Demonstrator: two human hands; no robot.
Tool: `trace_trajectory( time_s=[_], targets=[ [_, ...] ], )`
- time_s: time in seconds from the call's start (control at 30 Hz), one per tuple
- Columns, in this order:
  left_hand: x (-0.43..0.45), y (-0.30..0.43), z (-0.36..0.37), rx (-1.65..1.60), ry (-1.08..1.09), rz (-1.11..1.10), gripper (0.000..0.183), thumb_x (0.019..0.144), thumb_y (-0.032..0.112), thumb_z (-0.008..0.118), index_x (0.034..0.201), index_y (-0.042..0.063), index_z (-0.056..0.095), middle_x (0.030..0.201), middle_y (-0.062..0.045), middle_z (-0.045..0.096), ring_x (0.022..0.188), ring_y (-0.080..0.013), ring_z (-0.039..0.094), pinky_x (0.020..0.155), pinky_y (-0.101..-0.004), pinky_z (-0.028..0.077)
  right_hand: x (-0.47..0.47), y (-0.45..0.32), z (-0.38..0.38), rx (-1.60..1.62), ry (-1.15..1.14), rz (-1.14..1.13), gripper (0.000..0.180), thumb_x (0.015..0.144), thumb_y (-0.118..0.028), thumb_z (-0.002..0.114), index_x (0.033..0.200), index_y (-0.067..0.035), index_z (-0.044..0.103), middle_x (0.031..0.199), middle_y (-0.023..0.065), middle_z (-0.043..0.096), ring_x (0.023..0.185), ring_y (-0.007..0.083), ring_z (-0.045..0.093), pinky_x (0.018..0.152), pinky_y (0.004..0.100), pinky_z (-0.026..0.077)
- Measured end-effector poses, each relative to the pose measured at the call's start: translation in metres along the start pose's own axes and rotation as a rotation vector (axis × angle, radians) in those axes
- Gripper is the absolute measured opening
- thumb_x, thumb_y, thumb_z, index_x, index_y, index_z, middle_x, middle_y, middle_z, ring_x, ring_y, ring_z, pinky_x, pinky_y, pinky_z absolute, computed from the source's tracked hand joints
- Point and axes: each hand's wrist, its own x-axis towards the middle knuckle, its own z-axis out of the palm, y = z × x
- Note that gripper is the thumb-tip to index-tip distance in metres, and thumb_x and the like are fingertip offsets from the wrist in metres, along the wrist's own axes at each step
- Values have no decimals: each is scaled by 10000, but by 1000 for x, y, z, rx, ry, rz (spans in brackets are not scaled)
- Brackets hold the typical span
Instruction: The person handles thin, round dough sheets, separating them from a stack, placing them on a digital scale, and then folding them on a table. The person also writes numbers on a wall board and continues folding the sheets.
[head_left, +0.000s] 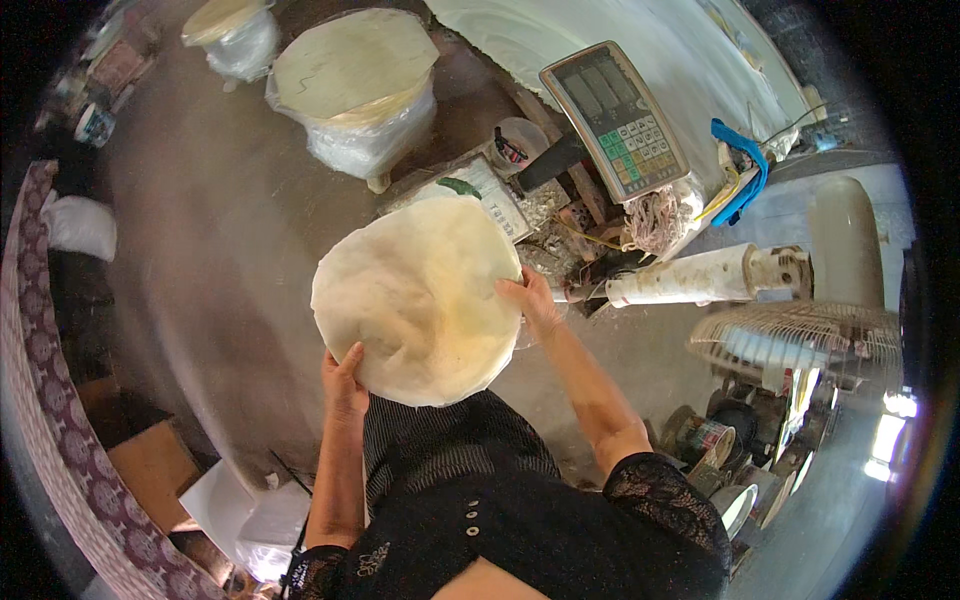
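Both hands hold a stack of thin, round, cream-coloured sheets (420, 300) in front of my body. My left hand (346, 379) grips its lower left edge, with the thumb lying on top. On the upper right rim, my right hand (531, 300) pinches the stack between thumb and fingers. The sheets sag a little in the middle, and their edges are uneven. Just beyond them lies a digital weighing scale, its white platform (480, 187) partly hidden by the stack. A dark green object (459, 187) rests on that platform.
Ahead stands a plastic-wrapped stack of pale sheets (356, 67) on a stool; another wrapped stack (225, 22) is farther off. The scale's keypad display (615, 120) rises at upper right. A pedestal fan (795, 337) stands right, near several buckets (705, 442). A cardboard box (154, 469) sits lower left.
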Motion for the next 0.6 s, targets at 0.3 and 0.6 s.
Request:
trace_trajectory(
  time_s=[0.3,0.6],
  targets=[
    [118,1,22,-74,-40,-72,502,757,18,674,1215,68,476,1147,-72,556,1046,-232,548,901,-411,467,115,-34,4,-79,-42,-130,487,773,-151,673,1193,37,513,1058,65,613,893,122,594,790,284,496],
    [190,-35,41,-206,-41,-212,487,731,3,680,1181,71,504,1108,-54,568,1060,-228,545,941,-443,464,202,-35,-32,-244,-49,-97,480,773,-94,658,1202,44,496,1050,76,612,907,119,588,812,273,488]
  ],
)
